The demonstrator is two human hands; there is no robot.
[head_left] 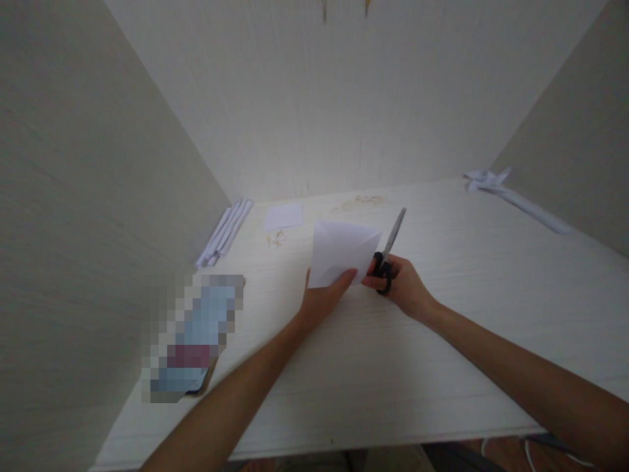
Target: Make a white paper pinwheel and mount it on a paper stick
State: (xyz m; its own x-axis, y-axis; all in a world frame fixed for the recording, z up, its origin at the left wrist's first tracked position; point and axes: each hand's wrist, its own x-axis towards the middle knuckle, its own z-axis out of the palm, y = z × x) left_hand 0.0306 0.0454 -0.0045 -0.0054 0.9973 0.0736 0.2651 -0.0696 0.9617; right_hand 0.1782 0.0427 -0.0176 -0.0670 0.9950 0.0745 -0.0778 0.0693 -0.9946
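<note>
My left hand [327, 295] grips a white sheet of paper [339, 252] by its lower edge, thumb on the front and the other fingers behind. Faint crease lines cross the paper. In my right hand [400, 285] is a pair of scissors [393, 236] with black handles, the fingers at the loops. Its blades look closed and point up and away, just right of the paper. The tip of my right hand comes close to the paper's lower right corner; whether they touch I cannot tell.
On the white table [304, 367], rolled paper strips [226, 233] lie at the left wall. Near them are a flat paper piece [284, 216], small scraps [276, 240] and a blurred phone [201, 334]. Tan bits [366, 200] lie at the back, a paper roll [525, 203] at right.
</note>
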